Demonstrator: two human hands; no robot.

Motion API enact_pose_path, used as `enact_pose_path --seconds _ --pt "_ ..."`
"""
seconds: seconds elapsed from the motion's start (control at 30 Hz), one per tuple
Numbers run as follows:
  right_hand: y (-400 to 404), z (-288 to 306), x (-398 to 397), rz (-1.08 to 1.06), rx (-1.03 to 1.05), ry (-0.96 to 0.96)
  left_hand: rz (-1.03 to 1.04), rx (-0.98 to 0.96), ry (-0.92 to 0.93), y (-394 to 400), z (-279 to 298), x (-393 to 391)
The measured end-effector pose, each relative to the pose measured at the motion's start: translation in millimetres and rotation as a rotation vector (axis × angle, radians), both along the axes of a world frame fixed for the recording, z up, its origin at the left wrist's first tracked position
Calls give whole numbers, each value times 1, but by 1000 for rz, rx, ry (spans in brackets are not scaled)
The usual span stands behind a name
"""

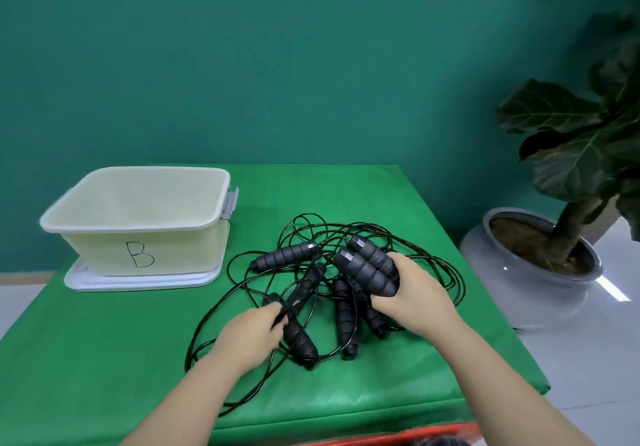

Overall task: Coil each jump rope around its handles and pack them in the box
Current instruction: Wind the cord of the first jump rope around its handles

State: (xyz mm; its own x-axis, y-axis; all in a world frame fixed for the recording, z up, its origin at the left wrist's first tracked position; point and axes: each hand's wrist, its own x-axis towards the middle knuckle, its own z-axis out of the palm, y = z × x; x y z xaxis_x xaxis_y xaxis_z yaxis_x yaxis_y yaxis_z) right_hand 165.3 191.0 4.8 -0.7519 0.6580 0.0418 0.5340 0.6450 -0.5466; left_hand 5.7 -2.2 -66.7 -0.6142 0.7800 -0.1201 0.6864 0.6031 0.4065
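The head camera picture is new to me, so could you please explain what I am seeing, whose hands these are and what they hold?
There is no machine here. A person wears a wide-angle camera on the head, looking forward and down, so both arms reach in from the bottom edge.

The right hand grips two black handles side by side. The left hand pinches a thin black cord from the tangle of jump ropes on the green table. More handles lie loose in that tangle.

To the left stands a pale yellow box marked B, open and with nothing visible inside, sitting on a white lid. A potted plant stands on the floor at the right.
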Motion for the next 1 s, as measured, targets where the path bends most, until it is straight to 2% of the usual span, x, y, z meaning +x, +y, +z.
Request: enact_pose_path --seconds 0.17,0.37,0.47,0.6,0.67,0.87,1.0 --pt "2 9 -3 -15 -50 90 102 302 -95 -12 51 -24" --pt "-5 26 -9 25 -6 145 126 666 32 -22 142 -28" --pt "-10 34 -10 35 7 191 120 773 93 -25 169 -23" --pt "-13 41 -8 9 -10 229 132 759 107 -28 170 -19" --pt "-14 42 -4 -12 -24 245 149 670 92 -27 154 -18" --pt "-16 34 8 -28 -3 210 100 410 -128 -25 103 2" --pt "-20 29 12 14 28 198 118 404 -109 -28 91 7"
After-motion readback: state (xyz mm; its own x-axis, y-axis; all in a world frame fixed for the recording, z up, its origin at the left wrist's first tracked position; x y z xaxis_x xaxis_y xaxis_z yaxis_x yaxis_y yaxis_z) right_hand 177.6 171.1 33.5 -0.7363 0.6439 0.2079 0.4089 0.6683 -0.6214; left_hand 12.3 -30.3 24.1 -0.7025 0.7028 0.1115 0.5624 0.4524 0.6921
